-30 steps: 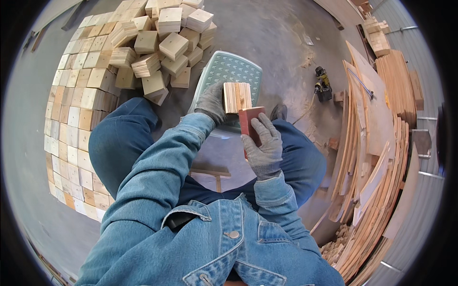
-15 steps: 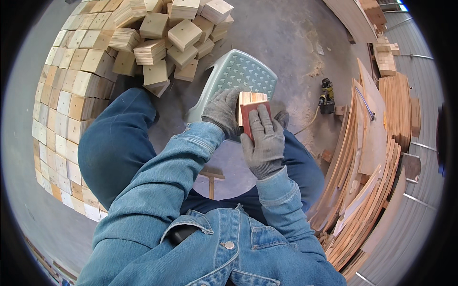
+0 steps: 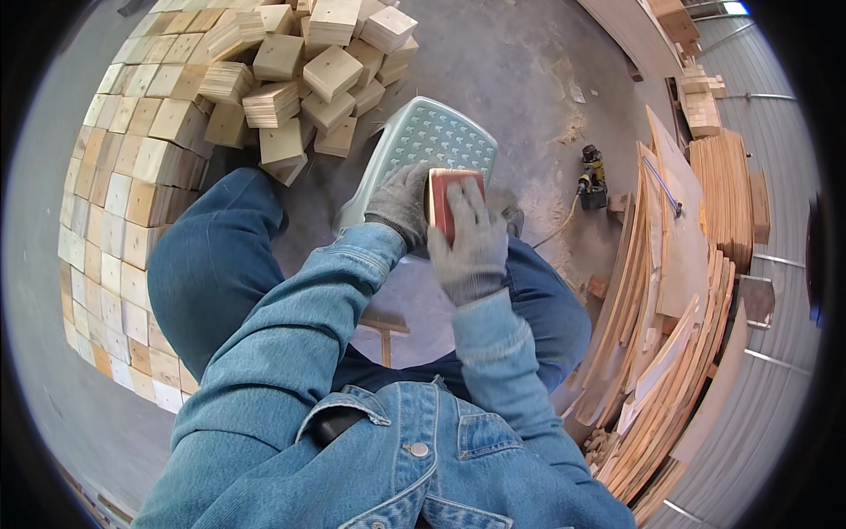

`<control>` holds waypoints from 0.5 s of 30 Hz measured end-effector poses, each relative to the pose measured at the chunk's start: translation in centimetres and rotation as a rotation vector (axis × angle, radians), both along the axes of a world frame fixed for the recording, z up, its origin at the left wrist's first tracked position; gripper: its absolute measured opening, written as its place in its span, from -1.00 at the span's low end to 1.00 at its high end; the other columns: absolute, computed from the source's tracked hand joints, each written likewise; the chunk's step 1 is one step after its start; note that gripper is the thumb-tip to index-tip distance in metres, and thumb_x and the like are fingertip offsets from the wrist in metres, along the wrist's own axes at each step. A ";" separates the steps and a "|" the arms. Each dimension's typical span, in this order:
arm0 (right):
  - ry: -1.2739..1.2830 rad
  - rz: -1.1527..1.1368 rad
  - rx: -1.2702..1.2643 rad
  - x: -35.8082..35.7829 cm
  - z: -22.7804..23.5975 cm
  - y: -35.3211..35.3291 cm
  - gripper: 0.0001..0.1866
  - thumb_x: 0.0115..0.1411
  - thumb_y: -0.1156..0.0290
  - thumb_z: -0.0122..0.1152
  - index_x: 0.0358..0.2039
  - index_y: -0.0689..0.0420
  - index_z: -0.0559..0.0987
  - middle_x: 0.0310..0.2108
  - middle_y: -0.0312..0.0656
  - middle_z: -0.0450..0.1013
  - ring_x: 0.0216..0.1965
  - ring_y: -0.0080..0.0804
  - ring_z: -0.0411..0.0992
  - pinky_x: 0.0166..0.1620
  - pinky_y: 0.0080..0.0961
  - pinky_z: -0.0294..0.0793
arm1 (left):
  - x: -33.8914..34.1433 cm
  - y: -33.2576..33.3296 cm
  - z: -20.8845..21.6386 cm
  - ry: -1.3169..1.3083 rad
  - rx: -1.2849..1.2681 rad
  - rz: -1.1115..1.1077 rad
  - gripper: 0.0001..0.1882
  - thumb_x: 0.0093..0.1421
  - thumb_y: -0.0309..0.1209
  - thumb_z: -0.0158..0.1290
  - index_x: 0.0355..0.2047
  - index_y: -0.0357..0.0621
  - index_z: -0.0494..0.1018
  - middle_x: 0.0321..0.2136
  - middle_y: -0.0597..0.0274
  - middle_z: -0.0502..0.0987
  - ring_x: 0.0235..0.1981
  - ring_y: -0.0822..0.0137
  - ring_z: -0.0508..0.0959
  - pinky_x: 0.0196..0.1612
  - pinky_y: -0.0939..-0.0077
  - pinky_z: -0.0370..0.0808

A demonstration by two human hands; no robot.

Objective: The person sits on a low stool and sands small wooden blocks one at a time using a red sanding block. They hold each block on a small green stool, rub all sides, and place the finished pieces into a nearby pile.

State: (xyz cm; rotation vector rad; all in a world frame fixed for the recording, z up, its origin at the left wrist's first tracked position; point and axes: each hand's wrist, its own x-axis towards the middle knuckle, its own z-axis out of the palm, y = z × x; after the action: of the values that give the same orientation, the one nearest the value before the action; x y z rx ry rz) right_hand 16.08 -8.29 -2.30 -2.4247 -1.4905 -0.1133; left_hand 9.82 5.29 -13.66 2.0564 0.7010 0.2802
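Note:
My left hand (image 3: 401, 204), in a grey glove, grips a small wooden block that is almost wholly hidden behind a red sanding pad (image 3: 446, 196). My right hand (image 3: 471, 245), also gloved, presses the red pad flat against the block's face. Both hands are held together above a pale green plastic stool (image 3: 423, 141), in front of my denim-clad knees.
A loose heap of square wooden blocks (image 3: 304, 70) lies ahead on the concrete floor, beside a neatly stacked wall of blocks (image 3: 123, 203) at left. Long wooden boards (image 3: 687, 291) lean in piles at right. A yellow and black power tool (image 3: 592, 181) with a cord lies near sawdust.
The red pad has slid over the block, which showed its pale face before and is now covered. The view has tilted slightly, bringing my hands lower in the picture.

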 end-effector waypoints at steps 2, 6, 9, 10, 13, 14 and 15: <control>0.016 -0.004 -0.019 -2.2 0.6 -2.8 -0.29 0.11 0.26 0.42 0.30 0.15 0.53 0.36 0.09 0.41 0.13 0.24 0.49 0.22 0.12 0.47 | 0.2 -0.4 -0.3 -0.026 0.029 0.016 -0.12 0.13 0.00 0.30 0.41 0.00 0.26 0.34 -0.04 0.38 0.42 -0.08 0.32 0.54 0.12 0.18; 0.009 0.044 0.035 -3.2 0.1 -4.4 -0.32 0.09 0.27 0.43 0.25 0.17 0.57 0.34 0.09 0.42 0.15 0.25 0.48 0.23 0.13 0.47 | -0.1 -0.6 0.0 0.006 0.033 0.020 -0.11 0.15 0.06 0.28 0.41 0.00 0.26 0.34 -0.04 0.38 0.42 -0.10 0.33 0.54 0.12 0.18; -0.010 0.061 0.073 -1.8 -0.3 -2.5 -0.34 0.05 0.30 0.42 0.22 0.16 0.59 0.30 0.08 0.46 0.10 0.24 0.50 0.17 0.11 0.50 | -0.4 -0.7 0.1 0.010 0.034 0.030 -0.09 0.14 0.07 0.27 0.42 -0.01 0.24 0.35 -0.05 0.37 0.42 -0.09 0.33 0.54 0.12 0.18; -0.026 0.067 0.093 -0.8 -0.5 -1.1 -0.34 0.05 0.31 0.41 0.22 0.15 0.59 0.30 0.08 0.46 0.08 0.24 0.50 0.15 0.11 0.51 | -0.3 -0.5 -0.1 0.017 0.032 0.021 -0.05 0.11 0.09 0.30 0.43 -0.01 0.23 0.35 -0.05 0.37 0.42 -0.09 0.32 0.54 0.12 0.18; -0.008 -0.023 0.030 2.4 -0.1 3.7 -0.34 0.07 0.24 0.38 0.23 0.04 0.60 0.33 -0.06 0.46 0.07 0.18 0.52 0.14 0.01 0.54 | -0.2 -0.3 0.6 0.036 0.003 -0.011 0.07 0.01 0.15 0.37 0.44 0.00 0.20 0.34 -0.05 0.36 0.42 -0.08 0.32 0.55 0.14 0.17; -0.023 -0.068 0.014 3.7 -0.2 5.0 -0.34 0.07 0.22 0.37 0.24 0.03 0.59 0.34 -0.07 0.45 0.08 0.17 0.52 0.14 0.00 0.55 | -0.1 -0.3 2.0 0.043 -0.021 -0.023 0.12 -0.03 0.17 0.40 0.45 0.00 0.19 0.34 -0.04 0.36 0.42 -0.07 0.31 0.55 0.15 0.17; -0.035 -0.102 0.004 4.8 -0.7 6.4 -0.34 0.08 0.20 0.37 0.25 0.02 0.59 0.35 -0.09 0.44 0.09 0.16 0.52 0.15 -0.01 0.55 | -0.2 -0.2 3.1 0.052 -0.039 -0.023 0.17 -0.07 0.20 0.43 0.45 0.01 0.18 0.34 -0.04 0.36 0.43 -0.06 0.31 0.55 0.16 0.17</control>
State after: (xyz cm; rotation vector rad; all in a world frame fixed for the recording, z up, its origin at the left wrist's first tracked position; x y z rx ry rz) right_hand 20.84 -1.89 -2.97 -2.5078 -1.3797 -0.1810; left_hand 9.67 5.12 -10.60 2.0399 0.7084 0.1989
